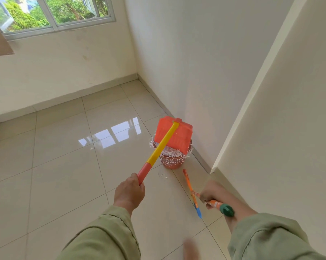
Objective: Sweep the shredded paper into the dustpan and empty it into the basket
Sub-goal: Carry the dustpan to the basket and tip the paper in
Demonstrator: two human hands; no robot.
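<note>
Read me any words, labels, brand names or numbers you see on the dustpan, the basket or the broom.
Broom handle, in the right hand: a printed white patch, too blurred to read.
Dustpan, held by the left hand: no text showing.
Basket: no text showing.
Nothing readable anywhere else.

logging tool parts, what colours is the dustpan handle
Yellow along most of its length, red at the grip end, on the dustpan handle; head view.

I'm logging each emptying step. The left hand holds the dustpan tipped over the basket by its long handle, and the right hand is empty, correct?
Not quite. In the head view the right hand grips a broom. The left hand does hold the dustpan tipped over the basket.
</note>
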